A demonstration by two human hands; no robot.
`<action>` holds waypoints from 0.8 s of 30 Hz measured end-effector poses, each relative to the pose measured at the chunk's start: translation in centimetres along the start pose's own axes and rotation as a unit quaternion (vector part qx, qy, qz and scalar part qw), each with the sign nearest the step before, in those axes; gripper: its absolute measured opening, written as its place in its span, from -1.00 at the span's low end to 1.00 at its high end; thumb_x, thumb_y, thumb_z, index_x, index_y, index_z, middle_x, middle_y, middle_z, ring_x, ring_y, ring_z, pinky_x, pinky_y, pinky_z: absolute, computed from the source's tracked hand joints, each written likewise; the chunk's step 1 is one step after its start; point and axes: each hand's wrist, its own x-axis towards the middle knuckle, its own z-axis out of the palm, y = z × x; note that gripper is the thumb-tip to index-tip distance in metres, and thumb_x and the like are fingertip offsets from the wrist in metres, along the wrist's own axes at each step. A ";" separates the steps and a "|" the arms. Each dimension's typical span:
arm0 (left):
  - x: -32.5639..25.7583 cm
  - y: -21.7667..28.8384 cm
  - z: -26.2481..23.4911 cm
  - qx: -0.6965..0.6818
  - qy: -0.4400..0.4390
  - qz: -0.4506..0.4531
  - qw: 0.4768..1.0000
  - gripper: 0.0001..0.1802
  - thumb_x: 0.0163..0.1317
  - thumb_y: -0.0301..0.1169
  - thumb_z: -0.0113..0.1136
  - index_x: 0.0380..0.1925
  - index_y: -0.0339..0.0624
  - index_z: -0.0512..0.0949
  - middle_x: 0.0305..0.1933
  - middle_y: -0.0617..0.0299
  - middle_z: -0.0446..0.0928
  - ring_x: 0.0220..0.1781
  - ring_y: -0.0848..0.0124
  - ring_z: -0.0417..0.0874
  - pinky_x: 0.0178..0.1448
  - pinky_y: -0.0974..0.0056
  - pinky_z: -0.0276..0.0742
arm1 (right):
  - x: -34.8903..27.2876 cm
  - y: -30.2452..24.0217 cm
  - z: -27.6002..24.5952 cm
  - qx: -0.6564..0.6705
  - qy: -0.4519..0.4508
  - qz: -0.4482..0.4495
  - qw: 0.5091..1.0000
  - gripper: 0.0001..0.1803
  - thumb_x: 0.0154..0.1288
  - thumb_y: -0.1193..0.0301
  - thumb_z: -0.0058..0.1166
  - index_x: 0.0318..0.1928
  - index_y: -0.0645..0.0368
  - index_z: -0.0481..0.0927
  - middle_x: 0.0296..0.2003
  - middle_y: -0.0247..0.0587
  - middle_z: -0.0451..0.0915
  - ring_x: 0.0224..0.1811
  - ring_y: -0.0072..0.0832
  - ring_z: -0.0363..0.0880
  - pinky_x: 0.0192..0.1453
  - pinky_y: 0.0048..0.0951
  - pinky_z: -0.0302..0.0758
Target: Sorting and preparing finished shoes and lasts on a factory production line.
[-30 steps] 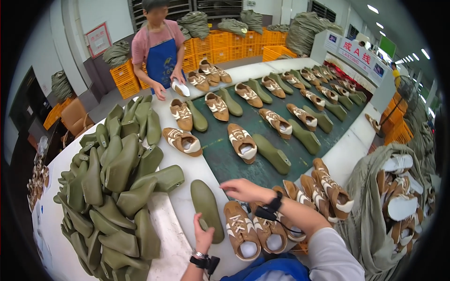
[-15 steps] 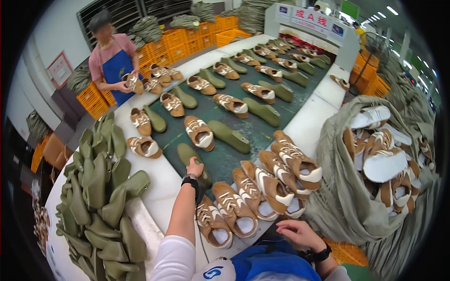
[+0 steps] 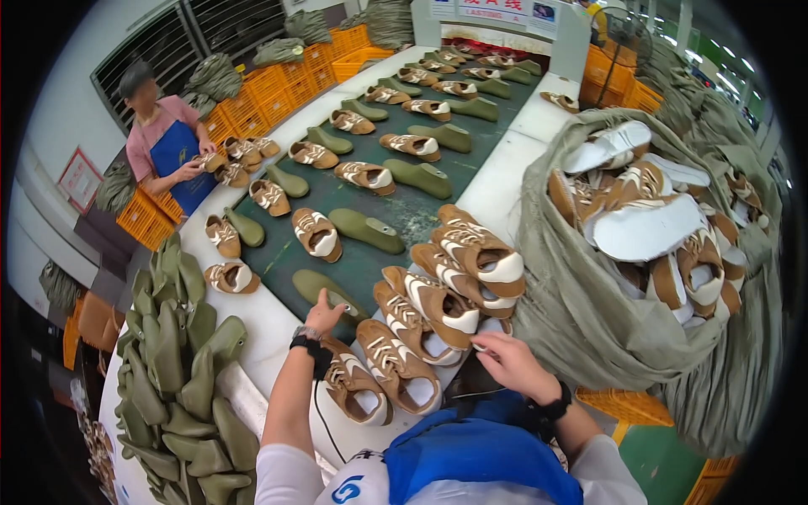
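Observation:
My left hand (image 3: 324, 317) lies against the heel end of a green shoe last (image 3: 316, 283) on the conveyor belt, index finger and thumb spread apart, the other fingers partly hidden. My right hand (image 3: 513, 364) is at the heel of a brown suede sneaker (image 3: 431, 305) with white trim; its fingers are loosely bent, with thumb and index finger apart. That sneaker belongs to a row along the near end of the table. Closest to my left wrist in the row is another brown sneaker (image 3: 353, 380). A cable hangs below my left wrist.
Green lasts (image 3: 172, 362) are heaped at the left. Sneakers and lasts line the green belt (image 3: 396, 223). At the right, a grey-green sack (image 3: 555, 278) holds more sneakers. Across the table at the left, a person in a blue apron (image 3: 177, 160) handles sneakers beside orange crates (image 3: 269, 93).
My right hand has moved up to the sneaker heels. My left hand stays at the last. The whole view has shifted, and the co-worker's hands have lowered a sneaker toward the table.

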 end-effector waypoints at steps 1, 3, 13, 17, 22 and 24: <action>-1.5 1.4 -0.2 0.055 0.035 0.059 0.996 -0.11 0.04 -0.02 0.15 0.30 -0.13 0.01 -0.22 -0.27 0.53 -0.15 -0.13 0.56 -0.07 0.00 0.46 | 0.5 0.5 0.1 -0.046 0.037 -0.042 0.997 -0.75 0.10 0.50 0.06 -0.14 0.19 0.53 -0.15 -0.12 0.53 -0.23 -0.16 0.55 -0.19 -0.32 0.51; -4.8 2.0 -1.2 0.029 0.035 0.106 0.993 -0.24 0.05 -0.10 0.18 0.22 -0.17 0.17 -0.33 -0.11 0.58 -0.25 -0.03 0.60 -0.16 0.05 0.50 | 1.8 -0.5 -1.9 -0.062 0.084 -0.060 0.993 -0.76 0.11 0.48 0.05 -0.16 0.14 0.54 -0.14 -0.17 0.52 -0.21 -0.16 0.54 -0.18 -0.26 0.51; -19.4 7.0 2.8 0.046 -0.053 0.241 0.968 -0.50 0.03 -0.20 0.21 -0.03 -0.17 0.43 -0.27 -0.08 0.57 -0.21 0.06 0.60 -0.13 0.12 0.51 | 7.5 5.2 -5.7 -0.268 0.038 0.000 0.963 -0.63 0.05 0.37 0.14 -0.07 0.06 0.46 -0.18 -0.15 0.45 -0.19 -0.13 0.52 -0.16 -0.17 0.47; -20.8 7.1 3.0 0.031 -0.012 0.230 0.973 -0.50 0.04 -0.22 0.22 -0.02 -0.19 0.43 -0.23 -0.10 0.56 -0.19 0.04 0.59 -0.12 0.12 0.51 | 6.7 2.3 -6.2 -0.104 0.109 -0.038 0.988 -0.69 0.02 0.34 0.21 -0.22 0.16 0.47 -0.30 -0.13 0.50 -0.24 -0.19 0.53 -0.16 -0.24 0.45; -19.1 7.8 1.6 -0.400 -0.041 0.175 0.899 -0.17 0.12 -0.38 0.21 0.32 -0.15 -0.02 0.22 -0.06 0.29 0.24 0.20 0.36 0.19 0.20 0.37 | 3.6 -1.2 -3.7 0.486 -0.026 0.096 0.868 -0.76 0.21 0.43 0.09 -0.13 0.15 0.39 -0.44 -0.43 0.49 -0.59 -0.80 0.40 -0.53 -0.78 0.32; -17.1 9.1 -0.8 -0.593 -0.009 0.202 0.779 -0.17 0.21 -0.34 0.10 0.35 -0.11 -0.17 0.31 0.02 0.16 0.25 0.21 0.32 0.23 0.16 0.34 | 3.1 -2.3 -2.0 0.602 -0.074 0.155 0.780 -0.78 0.31 0.32 -0.08 -0.12 0.17 0.40 -0.51 -0.44 0.45 -0.72 -0.79 0.25 -0.66 -0.74 0.23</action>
